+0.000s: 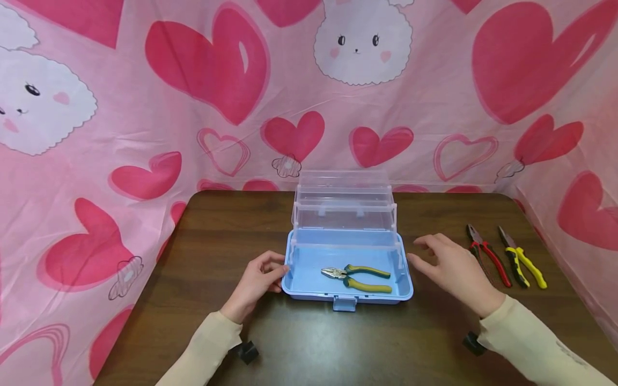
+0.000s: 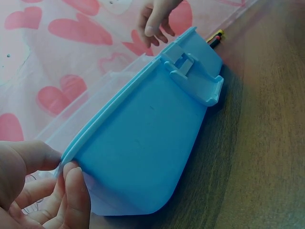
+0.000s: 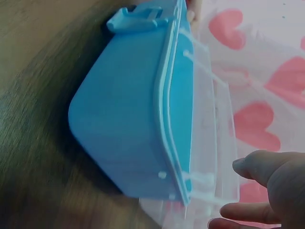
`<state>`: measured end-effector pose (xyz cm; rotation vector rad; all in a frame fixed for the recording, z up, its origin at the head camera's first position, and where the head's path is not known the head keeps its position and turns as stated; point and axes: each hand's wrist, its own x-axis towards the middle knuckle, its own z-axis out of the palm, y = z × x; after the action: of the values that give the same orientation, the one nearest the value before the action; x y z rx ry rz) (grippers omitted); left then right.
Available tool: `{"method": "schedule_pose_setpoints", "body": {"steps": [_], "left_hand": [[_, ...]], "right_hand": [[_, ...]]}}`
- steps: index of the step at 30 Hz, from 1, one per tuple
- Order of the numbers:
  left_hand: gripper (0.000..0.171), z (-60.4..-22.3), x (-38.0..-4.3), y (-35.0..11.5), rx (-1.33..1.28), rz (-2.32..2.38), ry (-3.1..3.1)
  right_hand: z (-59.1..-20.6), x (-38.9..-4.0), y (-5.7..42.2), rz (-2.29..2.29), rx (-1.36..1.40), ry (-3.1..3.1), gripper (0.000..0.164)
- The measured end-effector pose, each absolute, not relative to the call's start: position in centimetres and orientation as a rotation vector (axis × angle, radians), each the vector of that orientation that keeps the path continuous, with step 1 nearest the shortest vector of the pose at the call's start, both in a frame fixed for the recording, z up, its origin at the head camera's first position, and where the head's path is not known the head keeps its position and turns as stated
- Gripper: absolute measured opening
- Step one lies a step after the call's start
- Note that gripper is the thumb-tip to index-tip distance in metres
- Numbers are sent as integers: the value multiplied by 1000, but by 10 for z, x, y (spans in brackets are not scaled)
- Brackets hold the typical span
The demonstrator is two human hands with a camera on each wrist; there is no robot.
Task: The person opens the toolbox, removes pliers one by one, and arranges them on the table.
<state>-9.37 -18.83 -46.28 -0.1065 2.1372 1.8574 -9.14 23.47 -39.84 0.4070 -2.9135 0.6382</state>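
Note:
An open light-blue toolbox (image 1: 306,281) with raised clear trays (image 1: 345,214) stands on the table. Inside it lies a pair of combination pliers (image 1: 369,288) with green and yellow handles. My left hand (image 1: 258,279) pinches the box's left rim; the left wrist view shows the thumb over the edge and fingers (image 2: 76,191) outside it. Just off the right side, my right hand (image 1: 454,271) is held in the air with fingers loosely spread and nothing in them. The front latch (image 1: 345,304) hangs down.
Red-handled pliers (image 1: 496,264) and yellow-and-black long-nose pliers (image 1: 531,268) lie side by side on the table's right. A pink heart-print cloth (image 1: 289,64) hangs behind the brown table (image 1: 217,236) and along its sides.

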Motion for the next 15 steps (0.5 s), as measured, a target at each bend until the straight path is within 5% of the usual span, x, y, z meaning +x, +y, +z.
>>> {"method": "schedule_pose_setpoints", "body": {"steps": [15], "left_hand": [[36,-462,-94,-189,-104,1854,2133]], "right_hand": [[-401,-92,199,544,691,-2813,28]]}}
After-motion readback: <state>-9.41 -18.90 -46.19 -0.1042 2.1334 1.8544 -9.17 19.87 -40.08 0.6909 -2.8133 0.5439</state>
